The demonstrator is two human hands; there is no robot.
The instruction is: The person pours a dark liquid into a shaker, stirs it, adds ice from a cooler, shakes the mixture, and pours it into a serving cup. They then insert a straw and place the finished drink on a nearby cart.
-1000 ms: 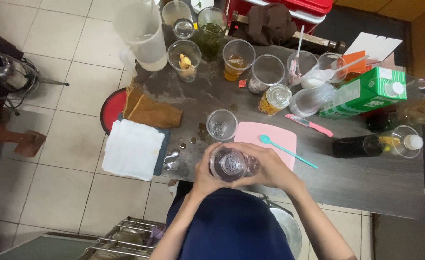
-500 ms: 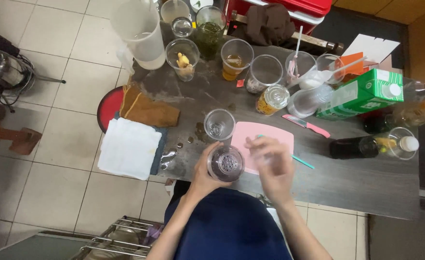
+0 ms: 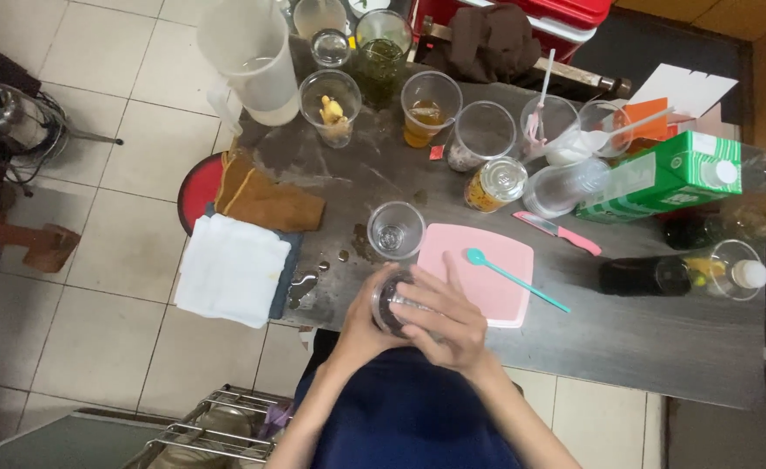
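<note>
I hold a clear plastic cup (image 3: 392, 300) with dark contents at the table's near edge. My left hand (image 3: 359, 326) grips its side from the left. My right hand (image 3: 442, 317) lies over its top and right side, fingers spread across it. Just beyond the cup stands an empty clear cup (image 3: 395, 229). To the right lies a pink cutting board (image 3: 496, 278) with a teal spoon (image 3: 513, 278) across it.
The dark table (image 3: 661, 339) carries several plastic cups (image 3: 426, 106), a large white jug (image 3: 248, 54), a jar (image 3: 494, 184), a pink knife (image 3: 557, 233), a green carton (image 3: 661, 178) and dark bottles (image 3: 661, 274). White cloths (image 3: 231, 269) and a brown glove (image 3: 266, 200) lie at the left edge.
My right hand, which came off the cup onto the pink board half a second ago, is back over the cup's top. The cup stays at the near edge.
</note>
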